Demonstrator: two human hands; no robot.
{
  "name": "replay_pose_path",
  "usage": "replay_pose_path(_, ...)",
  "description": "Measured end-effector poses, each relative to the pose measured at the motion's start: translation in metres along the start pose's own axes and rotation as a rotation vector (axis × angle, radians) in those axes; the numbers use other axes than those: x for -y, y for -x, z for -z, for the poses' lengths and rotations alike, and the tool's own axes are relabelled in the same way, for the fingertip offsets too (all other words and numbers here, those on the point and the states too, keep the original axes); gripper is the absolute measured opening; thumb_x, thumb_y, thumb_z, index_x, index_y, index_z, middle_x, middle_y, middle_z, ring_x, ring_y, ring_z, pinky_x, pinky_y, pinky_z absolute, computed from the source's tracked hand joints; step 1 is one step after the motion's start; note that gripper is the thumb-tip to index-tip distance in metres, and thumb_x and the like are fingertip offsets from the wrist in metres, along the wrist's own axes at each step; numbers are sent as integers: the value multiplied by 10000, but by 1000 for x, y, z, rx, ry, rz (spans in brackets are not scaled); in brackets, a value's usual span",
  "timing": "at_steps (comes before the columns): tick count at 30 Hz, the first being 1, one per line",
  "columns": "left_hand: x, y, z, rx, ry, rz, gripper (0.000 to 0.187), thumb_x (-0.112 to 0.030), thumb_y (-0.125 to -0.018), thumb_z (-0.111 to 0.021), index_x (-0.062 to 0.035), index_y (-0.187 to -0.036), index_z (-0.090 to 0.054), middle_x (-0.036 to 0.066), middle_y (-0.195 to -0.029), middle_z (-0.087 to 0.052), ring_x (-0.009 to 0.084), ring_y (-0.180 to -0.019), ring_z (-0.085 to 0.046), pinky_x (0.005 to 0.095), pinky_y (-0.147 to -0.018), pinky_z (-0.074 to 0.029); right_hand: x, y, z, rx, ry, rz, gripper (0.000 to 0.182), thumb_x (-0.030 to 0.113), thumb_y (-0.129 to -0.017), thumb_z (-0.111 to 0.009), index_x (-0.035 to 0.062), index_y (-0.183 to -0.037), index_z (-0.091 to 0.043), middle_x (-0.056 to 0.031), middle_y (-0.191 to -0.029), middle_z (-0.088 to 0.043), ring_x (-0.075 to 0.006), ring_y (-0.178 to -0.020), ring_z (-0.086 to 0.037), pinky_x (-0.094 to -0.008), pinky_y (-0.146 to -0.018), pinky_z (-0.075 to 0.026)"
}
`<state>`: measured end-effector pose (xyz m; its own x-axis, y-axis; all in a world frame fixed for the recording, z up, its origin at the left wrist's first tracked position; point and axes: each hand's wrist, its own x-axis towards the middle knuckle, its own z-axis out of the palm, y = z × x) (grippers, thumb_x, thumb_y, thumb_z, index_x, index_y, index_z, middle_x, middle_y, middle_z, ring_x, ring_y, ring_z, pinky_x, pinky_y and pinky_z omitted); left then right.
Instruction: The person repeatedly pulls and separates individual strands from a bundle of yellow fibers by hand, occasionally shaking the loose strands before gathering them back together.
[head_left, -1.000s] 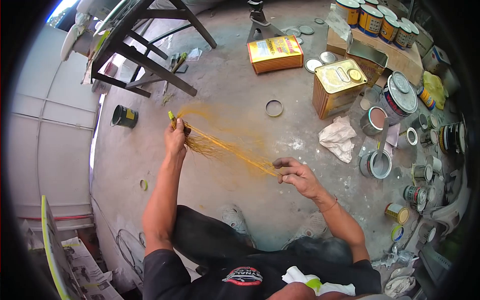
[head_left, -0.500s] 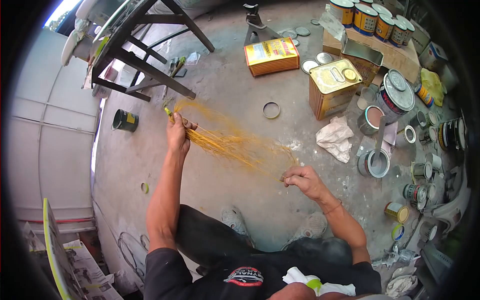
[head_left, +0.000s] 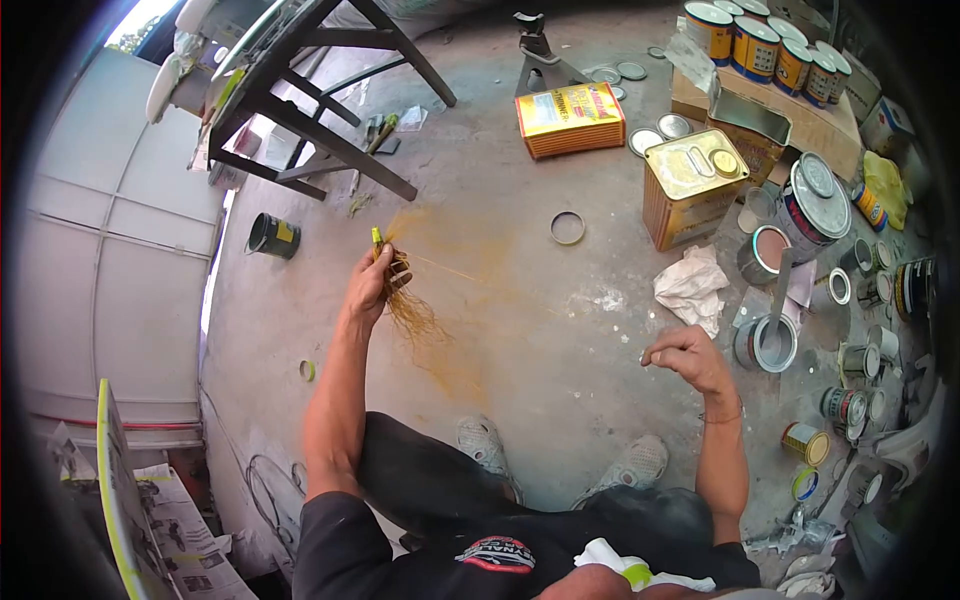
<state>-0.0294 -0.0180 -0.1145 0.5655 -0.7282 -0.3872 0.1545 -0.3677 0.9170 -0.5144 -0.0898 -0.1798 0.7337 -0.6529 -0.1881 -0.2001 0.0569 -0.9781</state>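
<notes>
Fibres [head_left: 408,310], a loose yellow-orange tuft, hang from the left hand [head_left: 372,282], which is clenched round the bunch near its top, with a small yellow-green tip [head_left: 377,237] sticking up at 12 o'clock from the fist. Nearest the camera, at 6 o'clock, are the person's dark lap and two grey shoes [head_left: 487,441] on the concrete floor [head_left: 520,330]. The right hand [head_left: 685,356], out at 3 o'clock from the tuft, is closed in a pinch; whether a strand sits between its fingertips cannot be told, though one very thin thread [head_left: 440,268] runs off rightward from the bunch. The tuft looks feather-light, limp and stringy, prone to tangle and to shed single strands, so it is best taken as a gathered bundle close to the bound end rather than by its free tips, and drawn out gently, since a thin strand would probably snap or slip through dry fingers. Farther off, at 2 o'clock, lie a crumpled rag [head_left: 690,288], open paint cans [head_left: 768,343], a gold tin [head_left: 697,185] and a metal ring [head_left: 567,228]; at 10 o'clock lies a small dark can [head_left: 273,236], and beyond it a dark stand [head_left: 320,110].
</notes>
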Motion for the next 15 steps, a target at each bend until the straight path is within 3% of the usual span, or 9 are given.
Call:
replay_pose_path(1,0,-5,5,55,0,-108,185,-254,-943,-578,-70,-930,-593,3,-846,-592,115,-690,-563,261,-638,-475,-19,6,1,11,-4,12,329,184,-734,-638,-42,-974,-650,-77,-636,-600,-226,-630,-573,-348,-698,-492)
replay_pose_path(2,-2,-8,7,114,2,-218,189,-247,-936,-593,-58,-942,-595,-6,-833,-588,101,-686,-555,254,-640,-472,-47,11,4,60,299,23,373,202,-724,-667,-11,-1030,-648,-115,-699,-622,-267,-687,-594,-351,-708,-488)
replay_pose_path(3,-11,1,-3,119,-54,-241,192,-237,-926,-611,-45,-937,-610,-28,-784,-572,77,-681,-531,228,-627,-443,-62,12,4,101,602,35,426,220,-714,-697,20,-1086,-647,-153,-762,-645,-309,-745,-615,-355,-718,-483)
replay_pose_path(4,-21,14,-13,118,-57,-247,192,-237,-926,-611,-45,-937,-610,-28,-784,-572,77,-681,-531,228,-627,-443,-58,12,0,98,600,41,426,220,-714,-697,20,-1086,-647,-153,-762,-645,-309,-745,-615,-355,-718,-483)
replay_pose_path(6,-37,42,-41,322,-182,-229,208,-248,-919,-626,-41,-905,-623,-37,-729,-546,64,-661,-499,214,-603,-405,-34,20,-6,-78,776,-48,373,221,-702,-738,15,-1007,-679,-159,-844,-662,-337,-798,-618,-385,-746,-478)
replay_pose_path(8,-37,64,-69,377,-272,-235,224,-265,-911,-639,-41,-899,-632,-42,-713,-533,53,-648,-475,217,-585,-381,30,2,-17,-335,554,134,315,179,-726,-738,8,-983,-675,-146,-864,-663,-326,-812,-626,-399,-754,-481)
replay_pose_path(10,-31,78,-91,488,-447,-231,248,-284,-910,-640,-37,-919,-634,-41,-725,-548,47,-646,-473,220,-583,-385,71,-17,-33,-464,364,386,230,137,-772,-704,-5,-948,-660,-151,-853,-659,-322,-790,-627,-378,-716,-489)
replay_pose_path(12,-26,91,-106,573,-469,-201,253,-287,-910,-639,-36,-932,-637,-41,-726,-552,47,-653,-475,221,-583,-388,103,-29,-46,-390,255,523,131,98,-811,-663,0,-897,-654,-154,-831,-651,-309,-760,-625,-366,-678,-486)
replay_pose_path(15,-24,107,-120,672,-477,-145,259,-288,-911,-638,-32,-949,-641,-43,-729,-557,49,-664,-479,223,-583,-392,103,-53,-74,-315,300,585,148,129,-838,-633,-12,-879,-650,-143,-753,-636,-306,-690,-615,-371,-628,-474)
